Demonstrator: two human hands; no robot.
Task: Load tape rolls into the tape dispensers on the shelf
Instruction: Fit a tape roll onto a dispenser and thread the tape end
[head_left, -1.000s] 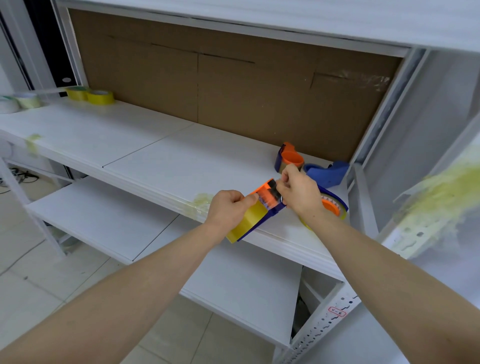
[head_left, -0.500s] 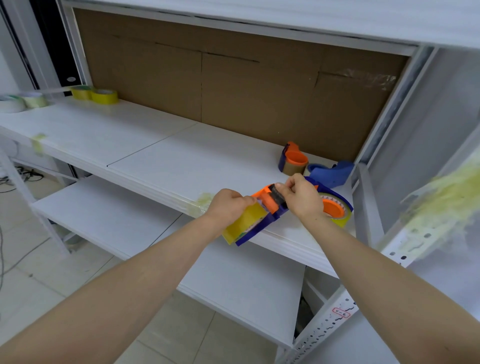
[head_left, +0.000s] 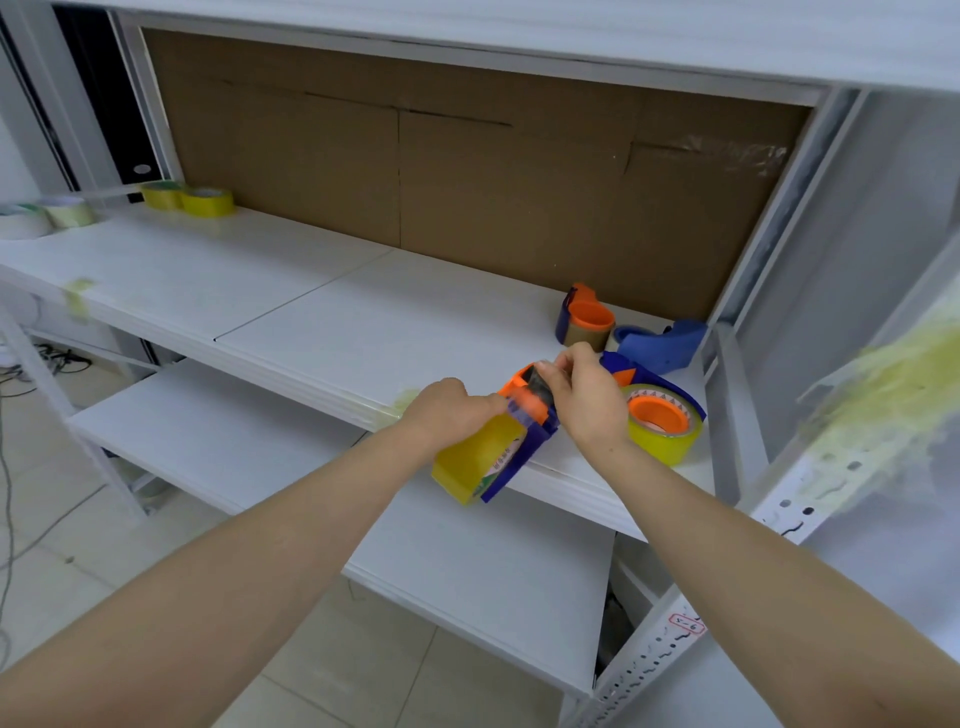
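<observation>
Yellow tape filled the dispenser (head_left: 511, 457) that the person held at the front edge of the white shelf (head_left: 322, 332), its lower end jutting out past the edge. The left hand (head_left: 449, 413) was wrapped around the roll (head_left: 475, 462) and the blue frame, gripping both. The right hand (head_left: 584, 397) pinched at the orange head of the tool, seemingly on the loose tape end, though the exact contact was blurred.

The roll looked light and stiff on its core, but its outer face was smooth and likely slick, and the free end would cling to skin. The plastic frame seemed rigid and the safer place to hold; the cutter at the head was probably sharp and best kept clear of fingertips.

Four dispensers were visible. One was in the hands. A second (head_left: 662, 421), loaded with yellow tape, lay just beside the right wrist. A third (head_left: 584, 325) stood near the cardboard back with an orange hub and a brownish roll. A fourth (head_left: 660, 345), blue, lay beside it, and no roll was visible in it.

At the far left sat four spare rolls: two yellow ones (head_left: 189, 199) touching each other, and two paler ones (head_left: 44, 217) further left.
</observation>
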